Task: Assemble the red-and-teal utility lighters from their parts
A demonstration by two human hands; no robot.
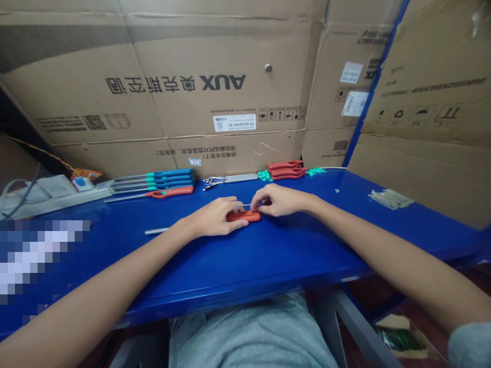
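Observation:
My left hand point(219, 215) is closed around an orange-red lighter handle point(249, 216) lying on the blue table point(238, 266). A silver metal tube point(156, 231) sticks out beyond my left forearm; whether it joins the handle is hidden. Just above the handle, my right hand point(279, 200) is closed in a pinch on a thin metal rod point(248, 205). The rod reaches across to the fingertips of my left hand. Its right end is hidden by my right fingers.
Long lighters with blue handles point(172, 178) and one red-orange lighter point(172, 192) lie back left. Metal rods point(241, 178), green pieces point(264, 175) and red handles point(286, 169) line the cardboard wall point(172, 51). Pale sticks point(391, 199) lie right; a power strip point(57, 200) sits left.

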